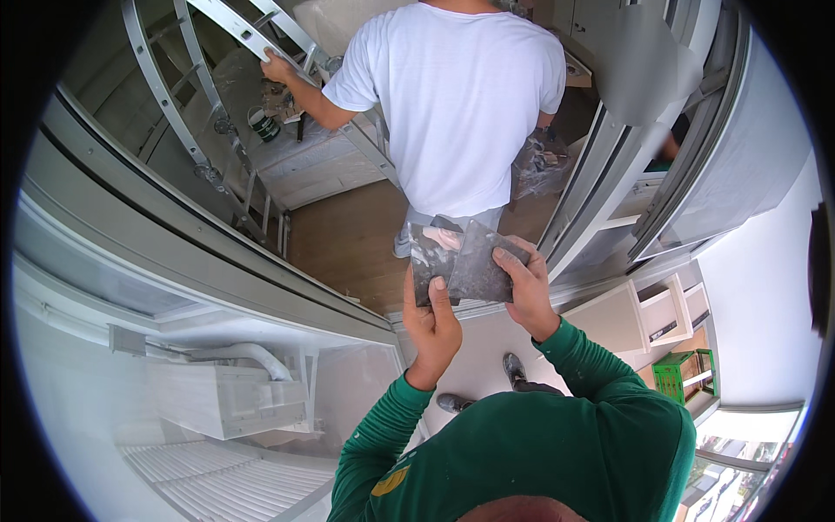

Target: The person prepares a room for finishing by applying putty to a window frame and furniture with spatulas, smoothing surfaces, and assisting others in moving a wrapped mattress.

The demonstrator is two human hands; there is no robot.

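In front of my chest I hold two flat, dark grey putty spreaders, their inner edges overlapping. My left hand (432,329) is closed on the left putty spreader (424,267), thumb on its face. A dab of pinkish putty (444,237) lies near its upper edge, with whitish smears beside it. The right putty spreader (480,271) is pinched in my right hand (532,289), thumb on top and fingers behind. It partly covers the left one. Just beyond the spreaders stands a co-worker in a white T-shirt (461,104), back toward me.
The co-worker's left hand (277,66) grips an aluminium ladder (235,26). A sliding door frame (200,244) runs along the left. A white air-conditioning unit (222,398) is at lower left. White drawers (609,324) and a green crate (670,378) stand to the right.
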